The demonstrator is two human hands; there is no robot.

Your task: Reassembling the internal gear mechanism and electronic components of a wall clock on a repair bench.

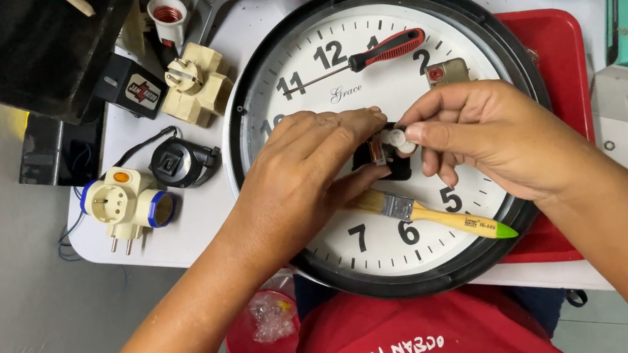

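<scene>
From the head camera, both hands meet over the middle of a large round wall clock [331, 73] that lies face up on a white tabletop [194, 212], its black rim overhanging the near edge. At the clock's centre sits a small black clock movement [395, 165], with a little white cylindrical part [395, 141] on top of it.

To do this fiddly centre work well, I judge that the movement should be kept pinned flat while the white part is handled straight and gently, without side force on the dial.

The left hand [304, 169] lies palm down on the dial, fingers together and stretched, their tips pressing on the movement's left side. The right hand [484, 137] is curled, with thumb and forefinger pinched together on the white part.

A yellow-handled brush [438, 216] lies on the dial below the hands, towards the near edge. A red-and-black screwdriver [382, 50] rests on the dial towards the far edge. Cream plug adapters [125, 202] sit near the tabletop's left edge.
</scene>
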